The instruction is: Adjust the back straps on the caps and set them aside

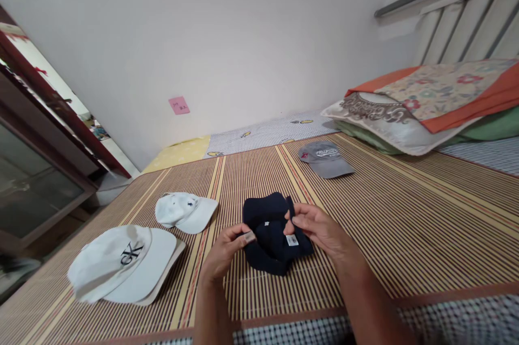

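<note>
A dark navy cap [267,253] lies on the striped mat in front of me, its inside turned up and a small white label showing. My left hand [222,250] pinches the cap's left edge between thumb and fingers. On the other side, my right hand [318,226] grips a narrow dark strap at the cap's right edge. To the left are a white cap [184,211] with a small dark emblem and a larger white cap [121,264] with black letters, a second brim showing under its own. A grey cap [324,158] sits farther back on the right.
The striped mat [385,226] covers the bed. Stacked pillows [425,96] with orange and floral fabric stand at the back right, below a white radiator [466,26]. A pink note [179,105] is on the wall; a dark cabinet [36,183] stands at left.
</note>
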Available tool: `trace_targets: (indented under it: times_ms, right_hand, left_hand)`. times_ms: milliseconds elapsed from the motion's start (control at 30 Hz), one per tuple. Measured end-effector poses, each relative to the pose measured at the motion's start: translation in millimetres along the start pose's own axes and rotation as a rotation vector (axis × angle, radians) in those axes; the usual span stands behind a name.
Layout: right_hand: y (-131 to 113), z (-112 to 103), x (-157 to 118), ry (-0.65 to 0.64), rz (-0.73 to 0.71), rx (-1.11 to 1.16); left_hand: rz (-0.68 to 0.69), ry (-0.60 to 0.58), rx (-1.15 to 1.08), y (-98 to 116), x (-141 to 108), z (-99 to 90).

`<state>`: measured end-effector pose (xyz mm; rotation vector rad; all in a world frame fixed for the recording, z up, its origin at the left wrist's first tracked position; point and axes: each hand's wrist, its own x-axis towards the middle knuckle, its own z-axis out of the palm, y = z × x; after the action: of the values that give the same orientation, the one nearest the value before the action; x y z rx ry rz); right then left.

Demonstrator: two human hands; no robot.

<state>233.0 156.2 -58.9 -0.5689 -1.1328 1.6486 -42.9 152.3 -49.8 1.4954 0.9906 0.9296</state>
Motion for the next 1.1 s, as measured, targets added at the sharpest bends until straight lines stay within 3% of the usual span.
trace_targets:
  times_ms: [367, 667, 1100]
  right_hand:
    - [5.7, -5.8, 3.1, -0.017, -0.09, 0.12]
    - [14.0, 12.3, 9.7, -0.134, 0.013, -0.072]
    - [18.2, 27.0, 14.4, -0.176, 0.104, -0.28]
  left_hand:
    - [-0.029, -0.089, 0.025, 8.9, -1.9, 0.9]
    - [-0.056, -0.059, -0.081, 1.1, 0.8, 4.0]
    - [-0.033, -0.047, -0.206, -15.0, 2.4, 0.5]
